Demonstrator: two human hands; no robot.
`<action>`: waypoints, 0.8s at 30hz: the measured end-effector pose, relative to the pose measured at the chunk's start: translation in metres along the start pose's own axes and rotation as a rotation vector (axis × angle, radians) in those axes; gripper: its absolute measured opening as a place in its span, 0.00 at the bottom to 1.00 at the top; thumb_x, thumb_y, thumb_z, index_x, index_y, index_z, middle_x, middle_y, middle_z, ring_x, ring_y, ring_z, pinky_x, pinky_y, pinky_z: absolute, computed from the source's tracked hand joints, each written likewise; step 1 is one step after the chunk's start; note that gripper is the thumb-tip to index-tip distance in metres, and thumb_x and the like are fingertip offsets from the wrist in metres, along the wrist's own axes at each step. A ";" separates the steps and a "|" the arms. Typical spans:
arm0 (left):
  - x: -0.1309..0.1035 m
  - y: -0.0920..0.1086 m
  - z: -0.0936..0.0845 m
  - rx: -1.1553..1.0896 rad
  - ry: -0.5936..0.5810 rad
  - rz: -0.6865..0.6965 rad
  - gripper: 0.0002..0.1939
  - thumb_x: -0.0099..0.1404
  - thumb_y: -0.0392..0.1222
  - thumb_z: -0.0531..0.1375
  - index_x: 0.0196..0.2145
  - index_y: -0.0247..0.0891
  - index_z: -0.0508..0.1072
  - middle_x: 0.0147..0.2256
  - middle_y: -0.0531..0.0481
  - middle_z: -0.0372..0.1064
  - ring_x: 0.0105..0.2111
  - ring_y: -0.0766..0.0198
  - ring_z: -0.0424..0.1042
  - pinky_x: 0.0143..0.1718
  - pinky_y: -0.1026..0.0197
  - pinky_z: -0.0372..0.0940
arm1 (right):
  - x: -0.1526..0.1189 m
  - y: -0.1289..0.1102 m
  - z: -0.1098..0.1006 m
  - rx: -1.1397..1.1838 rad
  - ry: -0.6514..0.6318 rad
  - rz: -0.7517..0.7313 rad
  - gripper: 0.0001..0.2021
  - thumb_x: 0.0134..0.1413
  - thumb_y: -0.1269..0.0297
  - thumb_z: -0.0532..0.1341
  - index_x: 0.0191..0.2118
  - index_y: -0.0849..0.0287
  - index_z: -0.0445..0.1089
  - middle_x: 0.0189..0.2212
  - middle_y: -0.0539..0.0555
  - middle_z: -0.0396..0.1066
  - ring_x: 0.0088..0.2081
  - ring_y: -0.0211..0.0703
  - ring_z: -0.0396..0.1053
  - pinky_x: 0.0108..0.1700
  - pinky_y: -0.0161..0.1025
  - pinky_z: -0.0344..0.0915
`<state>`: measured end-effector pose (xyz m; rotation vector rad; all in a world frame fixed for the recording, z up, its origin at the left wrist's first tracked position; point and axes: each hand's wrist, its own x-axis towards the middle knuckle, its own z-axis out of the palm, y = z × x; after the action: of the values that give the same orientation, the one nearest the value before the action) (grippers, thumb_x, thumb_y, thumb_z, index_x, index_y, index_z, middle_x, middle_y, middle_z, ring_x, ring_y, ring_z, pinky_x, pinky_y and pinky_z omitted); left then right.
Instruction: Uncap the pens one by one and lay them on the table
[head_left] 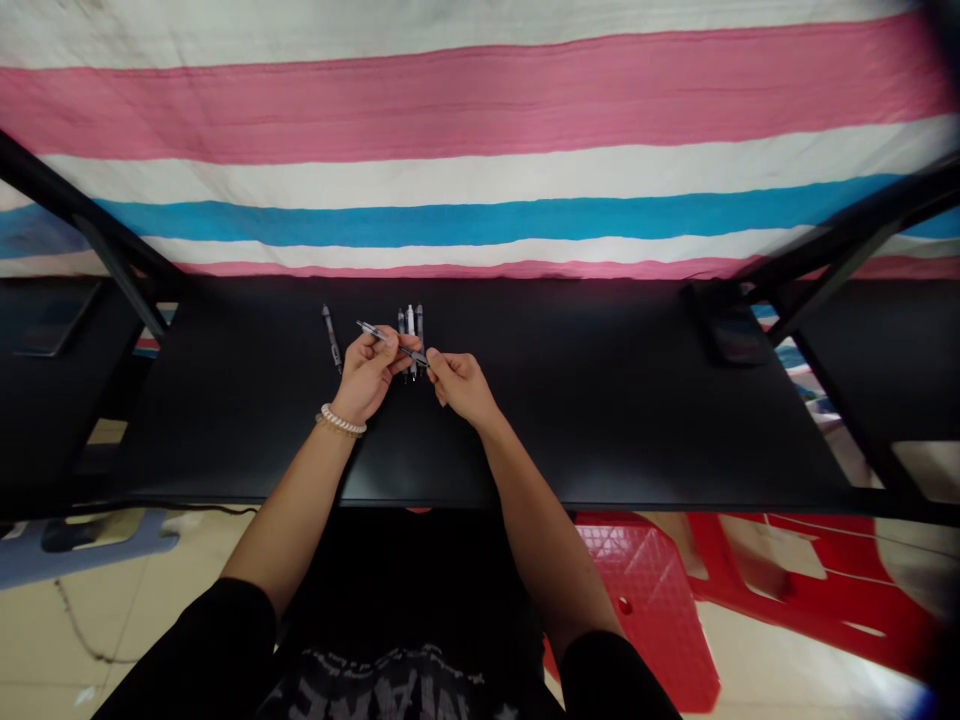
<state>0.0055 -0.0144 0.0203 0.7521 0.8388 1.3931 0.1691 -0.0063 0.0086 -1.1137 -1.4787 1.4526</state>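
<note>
A pen with a clear and grey barrel lies slantwise across my two hands, above the black table. My left hand, with a pale coiled band at the wrist, grips its barrel between thumb and fingers. At the pen's lower right end, my right hand pinches the tip; any small part inside that pinch is hidden. Behind the hands, several pens lie side by side, a white pen among them, partly covered by my fingers. To the left, a single dark pen rests apart from the others.
The black table reaches across in front of me, with a striped cloth hanging behind it. Dark metal frames stand at both sides. A black phone-like object lies at the right. Below are red plastic stools.
</note>
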 end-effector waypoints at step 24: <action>-0.011 0.030 0.004 -0.518 0.077 -0.261 0.31 0.72 0.63 0.35 0.18 0.42 0.40 0.17 0.58 0.32 0.13 0.70 0.41 0.15 0.63 0.46 | 0.001 0.001 -0.001 -0.222 0.303 -0.171 0.23 0.64 0.44 0.58 0.25 0.56 0.65 0.20 0.47 0.62 0.23 0.37 0.59 0.28 0.37 0.55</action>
<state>-0.0063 -0.0237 0.0483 0.1841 0.5704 1.3279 0.1700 -0.0053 0.0079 -1.2451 -1.4992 0.9720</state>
